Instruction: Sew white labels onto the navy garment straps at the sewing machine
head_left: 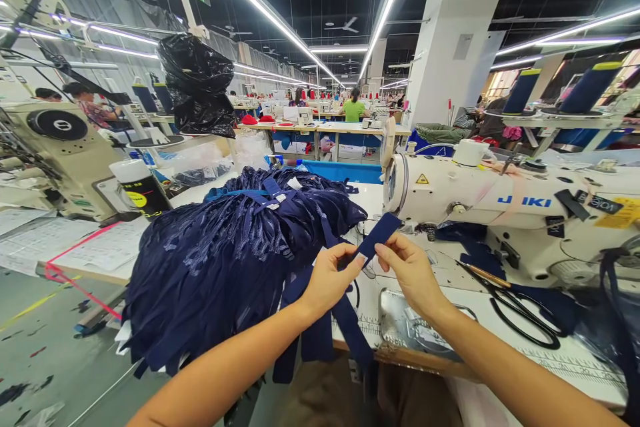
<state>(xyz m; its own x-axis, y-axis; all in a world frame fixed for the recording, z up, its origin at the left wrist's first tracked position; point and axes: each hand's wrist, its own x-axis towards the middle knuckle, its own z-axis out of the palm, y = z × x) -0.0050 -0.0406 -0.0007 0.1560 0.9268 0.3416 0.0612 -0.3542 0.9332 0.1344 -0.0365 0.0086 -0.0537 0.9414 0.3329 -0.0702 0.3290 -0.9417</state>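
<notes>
A navy fabric strip (380, 235) is held up in front of the sewing machine (430, 187), its upper end tilted to the right. My left hand (330, 278) pinches the strip between thumb and fingers beside a small white label (361, 257). At the strip's right edge, the thumb and fingertips of my right hand (411, 272) are closed on it. Below my left hand the navy band hangs past the table edge. Left of my hands lies a large heap of navy garment pieces (210, 280), with several white labels on top.
Black-handled scissors (525, 320) and a wooden-handled tool (484, 275) lie on the right of the table. A metal plate (400, 320) is at the front edge. Behind the heap stand a spray can (143, 187) and a second machine (55, 153). People sit at tables farther back.
</notes>
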